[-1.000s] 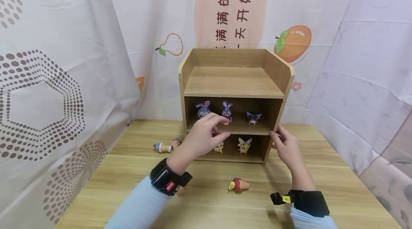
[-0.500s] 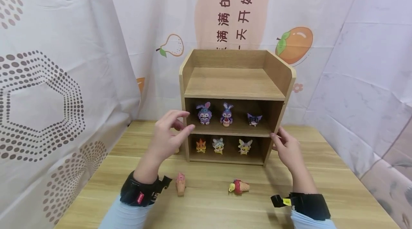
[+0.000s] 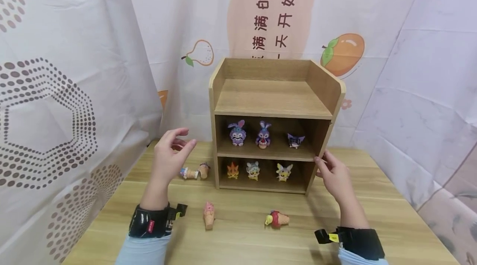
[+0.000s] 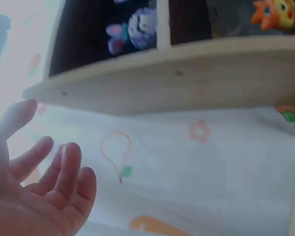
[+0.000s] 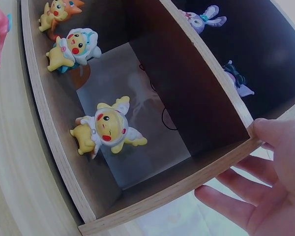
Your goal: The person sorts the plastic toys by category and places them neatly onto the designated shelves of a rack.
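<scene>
A small wooden shelf (image 3: 273, 97) stands on the table. My left hand (image 3: 172, 153) is raised beside its left side, holding nothing, fingers loosely bent and thumb apart. My right hand (image 3: 334, 173) holds the shelf's right side panel, thumb at the front edge and fingers along the outside, as the right wrist view shows. Two purple rabbit figurines, one on the left (image 3: 237, 133) and one in the middle (image 3: 263, 135), share the middle level with a small dark-purple figurine (image 3: 295, 140). Below stand an orange figurine (image 3: 232, 170), a white-hooded yellow one (image 3: 253, 171) and a yellow one with white ears (image 5: 108, 125).
Ice-cream-cone toys lie on the table: a pink one (image 3: 209, 215) and a red one with a yellow tip (image 3: 276, 219) in front. Left of the shelf lie a blue-topped cone (image 3: 189, 173) and another cone (image 3: 203, 171). A printed curtain (image 3: 193, 99) hangs behind.
My left hand has moved left, from in front of the shelf's middle level to beside its left side, uncovering the figurines and the pink cone. My right hand keeps its place on the panel.
</scene>
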Action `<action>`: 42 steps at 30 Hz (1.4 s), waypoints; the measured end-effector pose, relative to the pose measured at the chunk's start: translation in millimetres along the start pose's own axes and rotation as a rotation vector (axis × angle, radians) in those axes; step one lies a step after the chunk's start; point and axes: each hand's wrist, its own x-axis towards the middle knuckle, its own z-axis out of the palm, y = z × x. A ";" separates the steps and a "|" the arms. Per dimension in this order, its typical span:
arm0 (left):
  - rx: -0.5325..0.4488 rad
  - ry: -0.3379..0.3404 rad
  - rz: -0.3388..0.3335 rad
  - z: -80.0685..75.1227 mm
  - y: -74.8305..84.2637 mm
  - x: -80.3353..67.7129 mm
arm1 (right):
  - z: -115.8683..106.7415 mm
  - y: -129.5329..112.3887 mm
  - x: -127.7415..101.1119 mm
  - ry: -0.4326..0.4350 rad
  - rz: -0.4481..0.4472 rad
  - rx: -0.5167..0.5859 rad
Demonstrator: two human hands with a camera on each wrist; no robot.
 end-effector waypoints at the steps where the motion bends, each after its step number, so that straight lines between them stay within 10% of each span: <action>1: 0.011 -0.014 -0.024 -1.8 -3.5 0.5 | 0.0 0.1 -0.1 0.002 -0.001 -0.001; 14: 0.258 -0.356 -0.401 -17.3 -62.3 -0.8 | 0.3 -0.3 0.6 0.012 -0.008 -0.029; 28: 0.288 -0.601 -0.614 -8.8 -105.2 -13.4 | -0.4 1.1 0.1 -0.006 -0.010 -0.038; 42: 0.305 -0.768 -0.675 -10.0 -119.0 -7.3 | -0.9 -1.3 1.4 -0.003 -0.005 -0.040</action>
